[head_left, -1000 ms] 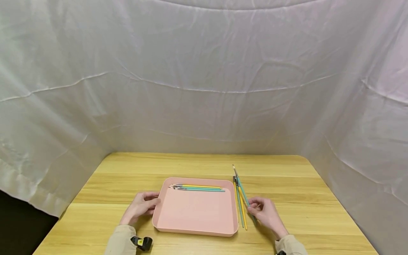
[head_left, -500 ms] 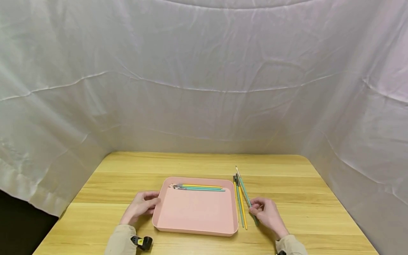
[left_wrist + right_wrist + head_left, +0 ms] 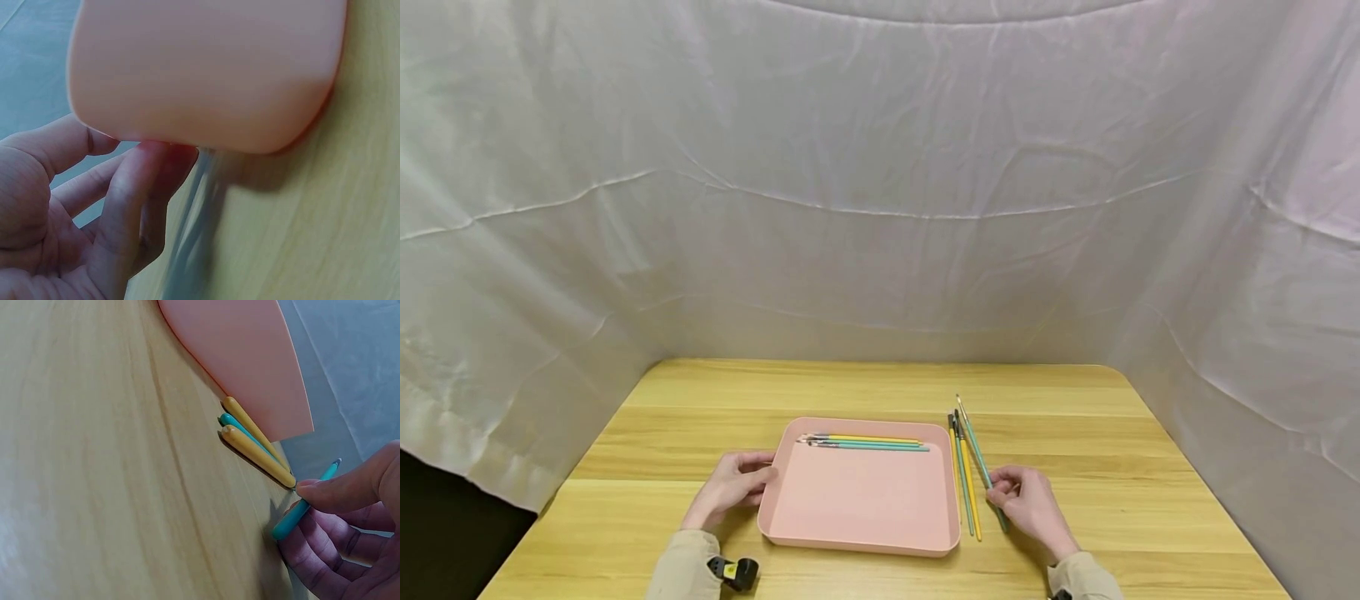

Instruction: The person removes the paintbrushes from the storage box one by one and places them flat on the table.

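Observation:
In the head view, my left hand (image 3: 733, 483) touches the left side of a shallow pink tray (image 3: 861, 504). The left wrist view shows its thumb (image 3: 128, 203) and fingers lying against the tray's outer wall. My right hand (image 3: 1028, 502), right of the tray, pinches a teal paintbrush (image 3: 977, 451) between thumb and fingers. That brush slants with its bristles away from me; its rounded handle end (image 3: 290, 521) sticks out below the thumb in the right wrist view. Yellow and teal paintbrushes (image 3: 972, 492) lie side by side between the tray and the right hand.
Along the tray's far wall lie several paintbrushes (image 3: 876, 447), yellow and teal, bristles to the left. A wooden table (image 3: 880, 387) carries everything. Pale grey cloth (image 3: 880, 275) hangs behind it and at both sides.
The teal brush in my right hand has shifted slightly right at its bristle end and come a little nearer. The left hand and tray have stayed put.

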### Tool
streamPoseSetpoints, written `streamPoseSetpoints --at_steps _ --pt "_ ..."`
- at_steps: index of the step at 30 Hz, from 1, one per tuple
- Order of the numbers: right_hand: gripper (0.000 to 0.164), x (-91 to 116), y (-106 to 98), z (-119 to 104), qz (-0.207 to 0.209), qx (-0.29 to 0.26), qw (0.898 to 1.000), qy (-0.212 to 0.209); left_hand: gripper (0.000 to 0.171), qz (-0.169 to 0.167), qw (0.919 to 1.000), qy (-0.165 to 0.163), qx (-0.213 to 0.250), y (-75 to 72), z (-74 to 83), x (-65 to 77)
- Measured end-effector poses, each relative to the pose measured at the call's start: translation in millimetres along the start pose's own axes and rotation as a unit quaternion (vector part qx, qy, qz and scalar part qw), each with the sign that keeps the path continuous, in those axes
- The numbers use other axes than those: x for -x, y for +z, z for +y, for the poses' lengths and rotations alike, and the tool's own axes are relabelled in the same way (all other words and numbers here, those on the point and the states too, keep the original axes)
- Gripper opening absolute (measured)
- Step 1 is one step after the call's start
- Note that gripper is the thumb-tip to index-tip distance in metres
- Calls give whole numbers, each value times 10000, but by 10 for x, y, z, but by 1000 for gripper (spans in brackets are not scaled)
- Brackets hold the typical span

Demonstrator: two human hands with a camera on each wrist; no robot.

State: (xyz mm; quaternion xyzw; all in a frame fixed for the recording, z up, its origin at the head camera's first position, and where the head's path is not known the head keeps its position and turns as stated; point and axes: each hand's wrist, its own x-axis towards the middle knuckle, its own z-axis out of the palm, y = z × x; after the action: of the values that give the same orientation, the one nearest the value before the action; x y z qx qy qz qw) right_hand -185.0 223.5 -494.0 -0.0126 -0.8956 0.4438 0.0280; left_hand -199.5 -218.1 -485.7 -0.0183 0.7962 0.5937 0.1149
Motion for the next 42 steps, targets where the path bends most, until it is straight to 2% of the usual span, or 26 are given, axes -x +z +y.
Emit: streamPoseSetpoints --at_steps 17,42 --pt "15 -11 12 -24 -86 304 9995 84 49 90 9999 -75 0 13 14 -9" --pt "11 -18 10 -48 -122 687 9976 37 49 -9 10000 -29 68 8 -8 -9"
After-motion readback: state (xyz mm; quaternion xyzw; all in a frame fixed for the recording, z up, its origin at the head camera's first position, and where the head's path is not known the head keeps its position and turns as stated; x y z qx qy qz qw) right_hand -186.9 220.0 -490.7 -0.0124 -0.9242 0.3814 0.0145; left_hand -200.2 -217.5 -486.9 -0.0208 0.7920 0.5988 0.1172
